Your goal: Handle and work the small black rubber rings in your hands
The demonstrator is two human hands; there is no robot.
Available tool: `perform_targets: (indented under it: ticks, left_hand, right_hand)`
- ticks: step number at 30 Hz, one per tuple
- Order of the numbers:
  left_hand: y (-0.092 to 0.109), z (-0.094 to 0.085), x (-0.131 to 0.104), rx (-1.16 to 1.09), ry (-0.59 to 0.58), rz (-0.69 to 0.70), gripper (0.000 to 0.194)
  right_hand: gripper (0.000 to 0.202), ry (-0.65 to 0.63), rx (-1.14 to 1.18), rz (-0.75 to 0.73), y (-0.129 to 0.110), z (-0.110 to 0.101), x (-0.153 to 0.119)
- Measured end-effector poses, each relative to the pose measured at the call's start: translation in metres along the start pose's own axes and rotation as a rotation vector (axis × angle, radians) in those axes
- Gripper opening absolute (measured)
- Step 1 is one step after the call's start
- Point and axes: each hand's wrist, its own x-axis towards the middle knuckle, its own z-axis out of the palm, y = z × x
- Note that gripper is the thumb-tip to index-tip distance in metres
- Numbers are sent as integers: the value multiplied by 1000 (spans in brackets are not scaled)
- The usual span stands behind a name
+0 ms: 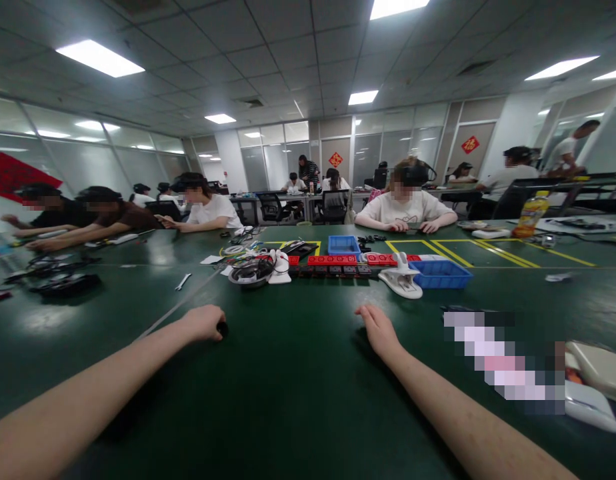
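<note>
My left hand (204,323) is over the green table (288,373), left of the middle, with its fingers curled. A small dark round object (222,328) shows at its fingertips; its kind I cannot make out. To the right, my right hand (381,330) rests on the tabletop with its fingers stretched forward and nothing visible in them. Bare green surface lies between the two hands. Beyond them stands a row of red socket modules (334,260) with black socket modules (338,271) in front. A white clip-like device (403,280) sits at the row's right end.
Blue bins (441,275) stand near the row. Coiled cables (251,271) lie at its left, and a wrench (183,282) lies nearer the left hand. At right are a pixelated item (503,363), a white case (591,405) and a drink bottle (532,215). A person (408,203) sits opposite.
</note>
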Motion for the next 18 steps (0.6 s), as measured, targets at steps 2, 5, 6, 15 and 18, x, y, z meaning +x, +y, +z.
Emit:
perform_targets:
  ticks: [2,5,6,15,18]
  left_hand:
    - [-17,8,-11,2,-10,-28,25]
    - [-29,15,-22,-3,5,-32,26]
    - [-31,15,-25,-8,21,-27,27]
    - [-71,6,-54,-261,164,-28,44]
    - [-87,9,-64,-376,136,-150,43]
  right_hand:
    - [40,0,-6,1,0,0,0]
    - [40,3,-18,3,0,1,-1]
    - [40,5,-24,2,0,1,-1]
    - [35,47,-77,-33,-5,-2,-1]
    - [36,46,-73,-32,-4,-1,0]
